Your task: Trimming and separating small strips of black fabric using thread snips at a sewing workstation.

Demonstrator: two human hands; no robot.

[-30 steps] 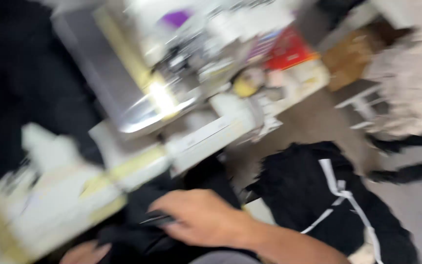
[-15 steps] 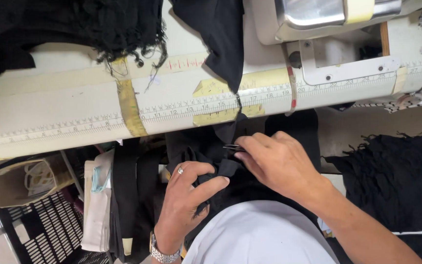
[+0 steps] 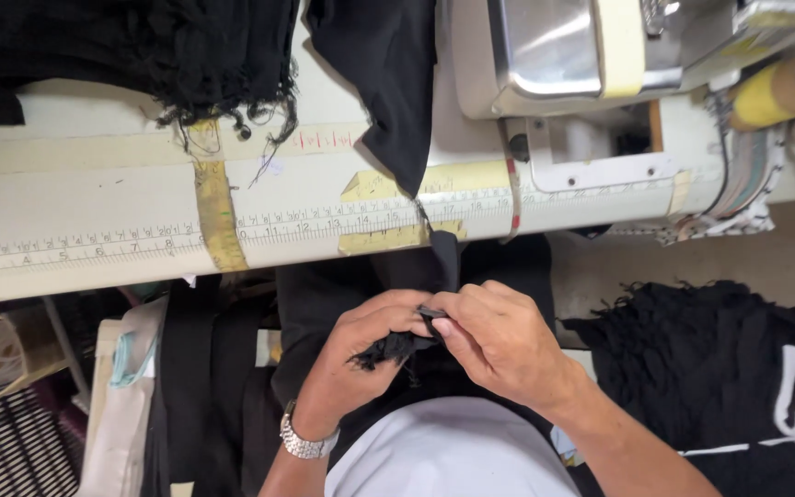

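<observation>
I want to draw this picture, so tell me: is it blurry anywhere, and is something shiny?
In the head view, the left hand and right hand look sharp, pinching a black fabric strip; the metal sewing machine plate shows bright glare; the black fabric pile is so dark that its folds barely show; the yellow spool at the edge looks slightly soft.

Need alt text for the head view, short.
Both hands, left hand and right hand, pinch a black fabric strip hanging off a sewing table. A tape rule runs along its edge; more black cloth lies on top.
</observation>
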